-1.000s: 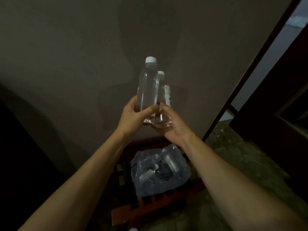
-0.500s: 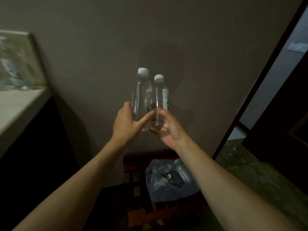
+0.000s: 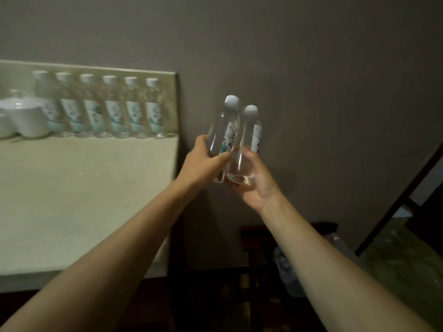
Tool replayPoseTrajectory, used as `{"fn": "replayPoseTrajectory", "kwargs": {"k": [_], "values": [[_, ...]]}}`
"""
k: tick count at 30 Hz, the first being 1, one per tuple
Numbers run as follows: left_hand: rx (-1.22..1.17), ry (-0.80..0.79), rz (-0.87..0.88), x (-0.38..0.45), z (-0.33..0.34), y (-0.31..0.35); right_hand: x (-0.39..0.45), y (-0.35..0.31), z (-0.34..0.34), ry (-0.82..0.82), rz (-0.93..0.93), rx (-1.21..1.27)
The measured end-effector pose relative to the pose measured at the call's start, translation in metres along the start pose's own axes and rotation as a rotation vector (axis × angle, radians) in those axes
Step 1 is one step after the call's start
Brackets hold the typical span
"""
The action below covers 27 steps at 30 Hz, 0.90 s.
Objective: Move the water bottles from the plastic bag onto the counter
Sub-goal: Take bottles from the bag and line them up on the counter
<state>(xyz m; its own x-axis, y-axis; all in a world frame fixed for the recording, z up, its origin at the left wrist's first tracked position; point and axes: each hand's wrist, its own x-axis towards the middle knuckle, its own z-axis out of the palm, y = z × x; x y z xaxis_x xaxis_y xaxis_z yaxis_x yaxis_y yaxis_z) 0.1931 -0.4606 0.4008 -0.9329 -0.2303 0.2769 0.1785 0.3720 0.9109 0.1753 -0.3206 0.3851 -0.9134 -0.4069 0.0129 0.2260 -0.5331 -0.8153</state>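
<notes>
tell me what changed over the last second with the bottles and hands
The view swung left: the counter with its row of six bottles came into view, and the plastic bag slid to the lower right. The left hand and right hand carried the two bottles toward the counter's end. Unchanged: each hand grips a bottle, upright and side by side.

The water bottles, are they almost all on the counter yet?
Partly. Six bottles already stand in a row at the back of the counter, beside a white teapot. Two more are on their way: the left hand grips one bottle and the right hand holds the other, in the air just past the counter's edge. The plastic bag below is mostly hidden, so what's left is unclear.
</notes>
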Motion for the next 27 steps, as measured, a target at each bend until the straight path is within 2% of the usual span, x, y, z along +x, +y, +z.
{"fn": "replayPoseTrajectory", "kwargs": {"k": [3,9,16,27], "values": [[-0.117,0.091,-0.034,-0.001,-0.050,-0.019,0.011,0.026,0.049,0.020,0.032,-0.042],[-0.235,0.126,-0.077,0.007,-0.134,-0.045,0.045,0.062,0.116,-0.037,0.027,-0.122],[-0.148,0.098,-0.127,0.006,-0.217,-0.061,0.088,0.102,0.165,-0.164,0.018,-0.280],[-0.100,0.177,-0.102,0.033,-0.304,-0.109,0.154,0.151,0.223,-0.290,-0.026,-0.643]]}}
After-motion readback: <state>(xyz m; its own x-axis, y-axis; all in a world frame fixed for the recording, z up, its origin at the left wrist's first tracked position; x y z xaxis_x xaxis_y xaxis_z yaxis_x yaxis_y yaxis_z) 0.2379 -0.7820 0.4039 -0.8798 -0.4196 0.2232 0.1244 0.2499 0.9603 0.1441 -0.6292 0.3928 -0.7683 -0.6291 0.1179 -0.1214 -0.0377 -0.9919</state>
